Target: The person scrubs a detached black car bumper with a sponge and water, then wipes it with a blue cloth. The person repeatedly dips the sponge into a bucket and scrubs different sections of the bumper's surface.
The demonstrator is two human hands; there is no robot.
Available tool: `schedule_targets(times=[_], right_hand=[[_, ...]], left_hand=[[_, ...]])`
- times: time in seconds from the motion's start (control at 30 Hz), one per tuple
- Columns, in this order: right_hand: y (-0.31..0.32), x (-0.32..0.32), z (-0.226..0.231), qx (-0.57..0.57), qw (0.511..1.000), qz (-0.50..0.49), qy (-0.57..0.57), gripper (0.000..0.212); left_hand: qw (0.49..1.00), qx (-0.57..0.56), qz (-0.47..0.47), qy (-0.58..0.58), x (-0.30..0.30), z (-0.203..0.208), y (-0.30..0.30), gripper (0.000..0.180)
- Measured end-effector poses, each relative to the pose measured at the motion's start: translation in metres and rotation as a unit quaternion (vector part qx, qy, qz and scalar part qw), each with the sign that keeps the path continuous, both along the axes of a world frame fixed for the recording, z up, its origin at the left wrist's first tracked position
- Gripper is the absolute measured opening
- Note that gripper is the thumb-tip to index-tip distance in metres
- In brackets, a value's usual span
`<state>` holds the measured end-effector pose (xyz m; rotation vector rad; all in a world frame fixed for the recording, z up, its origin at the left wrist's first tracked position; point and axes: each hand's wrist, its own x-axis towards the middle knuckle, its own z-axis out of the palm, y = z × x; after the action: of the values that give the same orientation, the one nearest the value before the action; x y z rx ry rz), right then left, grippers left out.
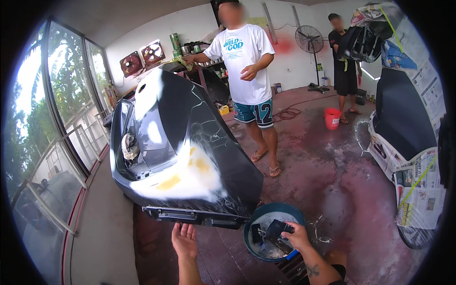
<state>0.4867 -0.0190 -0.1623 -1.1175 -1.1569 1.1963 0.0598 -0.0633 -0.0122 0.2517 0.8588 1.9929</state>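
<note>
A large black car bumper (223, 161) with white primer patches and tan filler spots stands tilted before me. My left hand (184, 239) is palm up with fingers stretched out, at the bumper's lower edge; whether the fingertips touch it I cannot tell. Over a dark green basin (298, 212) of cloudy, foamy water, my right hand (296, 236) pinches a dark rectangular sheet of sandpaper (275, 230). A second dark piece (257, 233) sits in the basin at its left side. A blue-edged thing (292, 255) shows at the near rim.
Beyond the bumper a person (247, 57) in a white shirt holds a cloth on its top. Another person (344, 71) stands farther back near a red bucket (332, 118) and a standing fan (309, 40). Newspaper-masked bodywork (418, 185) rises at right; tall windows (66, 85) line the left.
</note>
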Motion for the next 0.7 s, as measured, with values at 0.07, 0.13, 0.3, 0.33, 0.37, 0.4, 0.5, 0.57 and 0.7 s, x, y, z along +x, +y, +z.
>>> schedule_targets(times=[0.07,0.13,0.3,0.33,0.37,0.4,0.5,0.57,0.7], right_hand=[[-0.009,-0.006,0.014,-0.034,0.989,-0.013,0.144,0.058],[-0.021,-0.007,0.028,-0.095,0.975,-0.016,0.199,0.059],[-0.039,-0.027,0.041,-0.131,0.922,0.036,0.361,0.056],[-0.039,-0.029,0.044,-0.132,0.915,0.041,0.378,0.055],[-0.035,-0.031,0.046,-0.123,0.928,0.047,0.348,0.054],[-0.033,-0.031,0.042,-0.117,0.939,0.048,0.319,0.053],[-0.025,-0.035,0.028,-0.121,0.959,0.031,0.254,0.045],[-0.018,-0.038,0.026,-0.140,0.954,0.021,0.265,0.041],[-0.009,-0.041,0.037,-0.105,0.963,0.005,0.247,0.041]], left_hand=[[0.994,-0.097,-0.020,0.044,0.028,-0.042,-0.017,0.042],[0.971,-0.151,-0.154,0.104,0.086,-0.072,-0.037,0.022],[0.892,-0.166,-0.364,0.210,0.193,-0.075,-0.037,0.047],[0.887,-0.164,-0.391,0.184,0.201,-0.076,-0.029,0.048],[0.881,-0.159,-0.417,0.159,0.205,-0.078,-0.014,0.049],[0.871,-0.159,-0.445,0.133,0.205,-0.081,-0.003,0.049],[0.873,-0.119,-0.415,0.226,0.197,-0.083,0.021,0.050],[0.893,-0.086,-0.412,0.163,0.194,-0.082,0.022,0.046],[0.883,-0.003,-0.358,0.303,0.205,-0.051,0.021,0.039]])
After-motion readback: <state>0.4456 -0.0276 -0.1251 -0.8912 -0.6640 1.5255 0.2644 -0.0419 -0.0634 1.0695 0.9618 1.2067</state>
